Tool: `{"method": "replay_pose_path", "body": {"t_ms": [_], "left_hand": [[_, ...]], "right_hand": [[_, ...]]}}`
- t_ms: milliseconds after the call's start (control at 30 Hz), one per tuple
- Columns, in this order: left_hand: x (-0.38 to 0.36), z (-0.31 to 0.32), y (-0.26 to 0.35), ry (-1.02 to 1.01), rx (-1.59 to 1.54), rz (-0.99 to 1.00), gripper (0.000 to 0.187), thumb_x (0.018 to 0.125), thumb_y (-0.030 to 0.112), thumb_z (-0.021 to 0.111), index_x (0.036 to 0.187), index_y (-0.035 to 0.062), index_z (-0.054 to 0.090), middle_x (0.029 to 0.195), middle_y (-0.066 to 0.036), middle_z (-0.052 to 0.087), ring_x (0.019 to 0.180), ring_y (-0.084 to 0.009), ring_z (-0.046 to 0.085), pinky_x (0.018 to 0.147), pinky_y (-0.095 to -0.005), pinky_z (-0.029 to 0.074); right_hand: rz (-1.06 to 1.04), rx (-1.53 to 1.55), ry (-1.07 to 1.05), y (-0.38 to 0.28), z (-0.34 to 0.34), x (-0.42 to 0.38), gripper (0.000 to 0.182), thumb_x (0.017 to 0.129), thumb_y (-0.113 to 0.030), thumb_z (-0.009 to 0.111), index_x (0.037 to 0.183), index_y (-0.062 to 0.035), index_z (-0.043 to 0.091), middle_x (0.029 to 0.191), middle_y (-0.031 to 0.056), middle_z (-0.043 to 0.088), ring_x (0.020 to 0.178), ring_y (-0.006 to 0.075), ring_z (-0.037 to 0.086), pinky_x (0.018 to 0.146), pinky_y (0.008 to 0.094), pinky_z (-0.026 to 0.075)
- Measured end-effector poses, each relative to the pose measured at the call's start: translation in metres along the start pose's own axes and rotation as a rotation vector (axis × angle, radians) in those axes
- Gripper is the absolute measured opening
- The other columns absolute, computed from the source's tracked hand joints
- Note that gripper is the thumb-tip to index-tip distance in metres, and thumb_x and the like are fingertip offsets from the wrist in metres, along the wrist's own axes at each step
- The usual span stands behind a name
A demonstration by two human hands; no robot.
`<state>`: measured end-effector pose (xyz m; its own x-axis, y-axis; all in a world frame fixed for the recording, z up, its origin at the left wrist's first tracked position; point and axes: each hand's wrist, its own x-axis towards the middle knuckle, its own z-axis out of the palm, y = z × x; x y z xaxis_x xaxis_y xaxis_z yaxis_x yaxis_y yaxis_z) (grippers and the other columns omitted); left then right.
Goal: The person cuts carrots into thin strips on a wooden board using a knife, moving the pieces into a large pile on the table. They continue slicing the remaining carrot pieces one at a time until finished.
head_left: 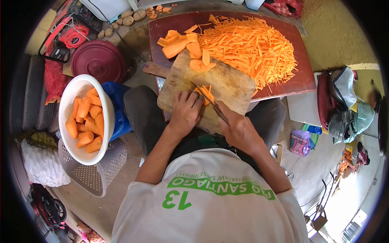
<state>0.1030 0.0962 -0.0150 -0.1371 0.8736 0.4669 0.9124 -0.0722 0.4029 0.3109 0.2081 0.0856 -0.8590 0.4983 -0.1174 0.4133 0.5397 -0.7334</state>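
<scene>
A wooden cutting board (227, 83) lies over my lap and the edge of a red table, its handle pointing left. My right hand (241, 129) grips a knife (220, 112), the blade slanting up and left across the board. Cut carrot strips (208, 94) lie against the blade. My left hand (186, 110) presses on the board just left of the knife with curled fingers, holding a carrot piece mostly hidden under the fingertips. Carrot slices (201, 65) rest on the board's far edge, near peeled carrot chunks (175, 47).
A large heap of carrot strips (251, 48) covers much of the red table (304, 77). At my left, a white basin (63, 121) of peeled carrots sits over a grey perforated basket (107, 170). Behind it are a maroon lid (98, 60) and several potatoes (128, 20).
</scene>
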Motion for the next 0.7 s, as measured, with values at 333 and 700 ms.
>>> {"method": "replay_pose_path", "body": {"t_ms": [333,700], "left_hand": [[-0.001,0.003,-0.003,0.015,-0.018,0.002,0.047,0.069,0.008,0.082,0.116,-0.0010,0.075,0.115,-0.014,0.067,0.111,-0.0358,0.062,0.102,-0.0519,0.046],[0.000,0.003,-0.004,0.036,0.025,0.014,0.042,0.073,0.009,0.080,0.114,0.0003,0.075,0.114,-0.013,0.067,0.111,-0.0340,0.062,0.098,-0.0510,0.044]], "right_hand": [[-0.086,-0.009,0.052,0.003,-0.001,0.010,0.058,0.103,-0.006,0.069,0.158,0.0039,0.055,0.115,0.0360,0.074,0.107,0.0555,0.072,0.089,0.0561,0.060],[-0.043,0.043,0.018,0.001,-0.007,0.011,0.056,0.105,-0.005,0.067,0.159,0.0035,0.054,0.126,0.0362,0.073,0.119,0.0555,0.070,0.097,0.0510,0.060]]}}
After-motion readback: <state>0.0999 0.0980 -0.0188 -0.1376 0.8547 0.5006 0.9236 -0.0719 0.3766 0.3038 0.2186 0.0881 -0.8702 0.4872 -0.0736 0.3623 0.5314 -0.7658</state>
